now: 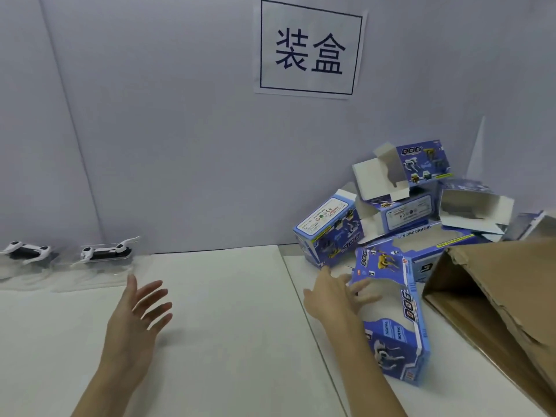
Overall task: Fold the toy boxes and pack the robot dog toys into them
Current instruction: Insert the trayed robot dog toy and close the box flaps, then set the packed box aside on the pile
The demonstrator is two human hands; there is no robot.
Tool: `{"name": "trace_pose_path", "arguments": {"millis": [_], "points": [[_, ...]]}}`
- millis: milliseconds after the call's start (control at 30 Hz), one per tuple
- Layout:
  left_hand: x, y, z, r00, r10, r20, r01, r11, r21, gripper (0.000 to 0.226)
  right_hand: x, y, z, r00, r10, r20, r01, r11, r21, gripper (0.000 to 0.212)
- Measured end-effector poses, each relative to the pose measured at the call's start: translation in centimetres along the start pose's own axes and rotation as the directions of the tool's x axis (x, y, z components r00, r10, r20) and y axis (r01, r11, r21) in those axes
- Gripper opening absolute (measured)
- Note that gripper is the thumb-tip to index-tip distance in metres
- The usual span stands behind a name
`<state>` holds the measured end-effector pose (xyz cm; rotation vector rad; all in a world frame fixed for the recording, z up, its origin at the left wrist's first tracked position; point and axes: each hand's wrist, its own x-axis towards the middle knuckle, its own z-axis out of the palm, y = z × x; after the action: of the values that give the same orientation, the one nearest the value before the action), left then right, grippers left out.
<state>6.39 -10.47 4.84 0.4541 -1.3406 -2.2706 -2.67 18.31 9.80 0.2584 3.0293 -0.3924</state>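
Flat toy box point(391, 314) lies at two o'clock, long axis running twelve to six; right hand point(334, 291) touches it with spread fingers, left hand point(135, 314) hovers apart, fingers loose.

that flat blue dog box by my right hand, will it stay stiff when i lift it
Probably not: the flat blue printed cardboard box looks thin, unfolded and already bowed, so it may flex. It likely weighs little. The right hand has its fingers at the box's edge.

Single head-worn wide-angle view, looking forward and down across a white tabletop point(228, 326) toward a pale grey partition wall point(168, 130). Close in: bare forearms entering from the bottom edge, brown cardboard carton point(496, 299) cropped at right.
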Motion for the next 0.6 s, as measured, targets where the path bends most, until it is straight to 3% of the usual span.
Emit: {"name": "trace_pose_path", "arguments": {"millis": [100,167,233,300,333,433,500,600], "points": [[-0.1,0.0,0.4,1.000,-0.018,0.003,0.017,1.000,0.026,0.052,-0.2,-0.1,0.5,0.998,-0.060,-0.014,0.058,0.995,-0.082,0.090],[-0.1,0.0,0.6,1.000,-0.026,0.010,0.025,0.999,0.042,0.052,-0.6,-0.6,0.7,0.985,-0.136,-0.102,0.135,0.991,-0.019,0.087],[-0.2,-0.2,0.7,1.000,-0.017,0.017,0.016,0.998,0.066,0.052,-1.2,-1.4,0.9,0.945,-0.244,-0.218,0.285,0.942,0.177,0.070],[-0.3,-0.3,0.8,1.000,-0.003,0.021,0.001,0.996,0.089,0.052,-1.6,-2.1,0.6,0.900,-0.298,-0.317,0.410,0.825,0.390,0.050],[-0.4,-0.3,0.8,1.000,-0.001,0.019,-0.001,0.995,0.097,0.052,-1.7,-2.2,0.4,0.880,-0.294,-0.373,0.437,0.809,0.393,0.044],[-0.5,-0.2,0.7,1.000,-0.011,0.016,0.009,0.995,0.101,0.053,-0.9,-1.3,0.0,0.868,-0.192,-0.459,0.294,0.942,0.161,0.040],[-0.4,-0.2,0.7,1.000,-0.014,0.018,0.012,0.995,0.097,0.053,-0.4,-0.4,-0.5,0.931,-0.091,-0.354,0.139,0.984,0.112,0.034],[-0.3,-0.3,0.8,1.000,-0.013,0.021,0.010,0.995,0.102,0.053,0.1,0.2,-0.7,0.987,-0.044,-0.157,0.068,0.986,0.151,0.033]]}}
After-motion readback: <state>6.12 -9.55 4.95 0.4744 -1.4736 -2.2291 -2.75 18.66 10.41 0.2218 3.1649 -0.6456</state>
